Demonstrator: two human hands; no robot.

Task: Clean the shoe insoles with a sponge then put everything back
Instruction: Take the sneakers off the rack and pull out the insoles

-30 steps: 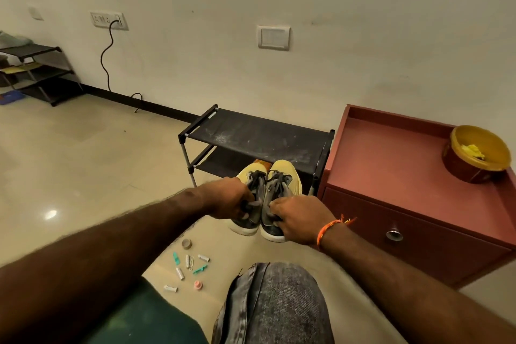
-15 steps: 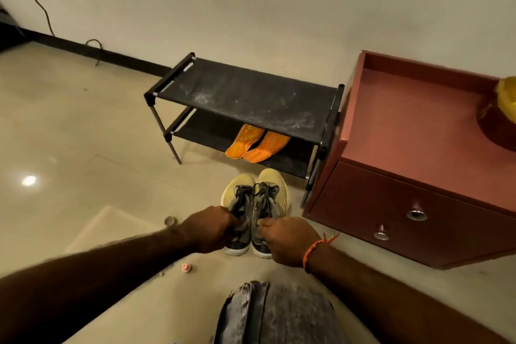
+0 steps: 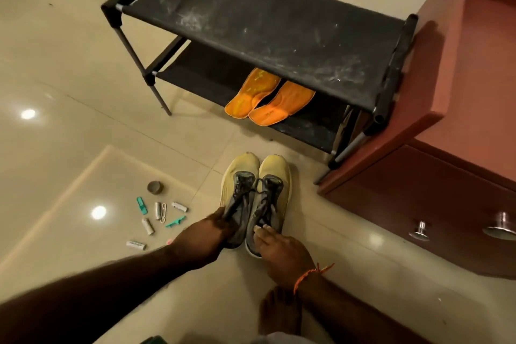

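Both hands grip the shoes [image 3: 255, 198] by their heels on the floor, left hand [image 3: 205, 237], right hand [image 3: 282, 251]; the insoles [image 3: 268, 98] lie straight ahead on the rack's lower shelf [image 3: 201, 75], heels toward the hands

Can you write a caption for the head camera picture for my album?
Two hands hold yellow-and-grey sneakers on the floor before orange insoles on a black rack.

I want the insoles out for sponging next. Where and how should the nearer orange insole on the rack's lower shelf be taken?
Pinch the rounded end of the nearer orange foam insole that overhangs the front edge of the black fabric rack, coming in low from the front. The top shelf probably blocks a reach from above, and its far end lies under that shelf.
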